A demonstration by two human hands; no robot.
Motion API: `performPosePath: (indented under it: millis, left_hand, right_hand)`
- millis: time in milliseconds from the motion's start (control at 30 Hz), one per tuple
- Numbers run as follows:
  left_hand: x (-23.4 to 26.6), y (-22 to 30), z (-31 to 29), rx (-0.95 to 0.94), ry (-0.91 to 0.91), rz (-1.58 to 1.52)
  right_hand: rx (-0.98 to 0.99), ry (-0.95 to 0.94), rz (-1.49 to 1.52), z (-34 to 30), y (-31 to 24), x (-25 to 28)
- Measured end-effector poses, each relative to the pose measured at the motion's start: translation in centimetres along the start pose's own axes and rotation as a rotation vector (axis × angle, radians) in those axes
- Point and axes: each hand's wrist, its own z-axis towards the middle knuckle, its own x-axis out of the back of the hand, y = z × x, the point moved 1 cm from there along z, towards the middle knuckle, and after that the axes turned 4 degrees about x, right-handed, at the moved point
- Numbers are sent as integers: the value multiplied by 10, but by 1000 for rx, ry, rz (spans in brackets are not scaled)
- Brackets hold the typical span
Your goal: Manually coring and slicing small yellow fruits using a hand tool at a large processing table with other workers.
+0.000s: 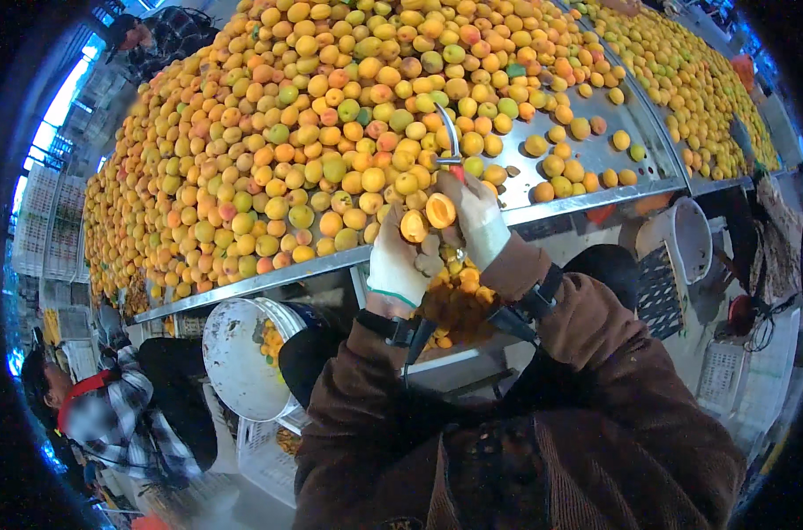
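Observation:
Both hands are in white gloves with dirty fingertips, held close together at the table's front edge. Between the fingers of my left hand (396,267) is an apricot half (413,226), its orange cut face showing. My right hand (479,217) is closed on a small curved knife (453,146) with a red handle, its hooked blade pointing up and away over the fruit. A second apricot half (440,211) sits in the fingers of that same hand. Beneath the hands lie several cut apricot pieces (461,303), partly hidden by my wrists.
A large heap of whole apricots (278,132) covers the metal table (542,210), whose raised rim runs in front of me. At left stands a white bucket (242,367); another bucket (684,238) is at right. People (110,415) are at the left and far left.

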Motion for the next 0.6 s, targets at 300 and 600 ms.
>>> performPosePath:
  millis: [300,600]
  left_hand:
    - [-20,-2,-9,-131,230,117]
    - [-15,2,-11,-189,252,176]
  right_hand:
    - [128,-89,-215,-11,-18,-9]
    - [320,-117,-784,-17,-30,1]
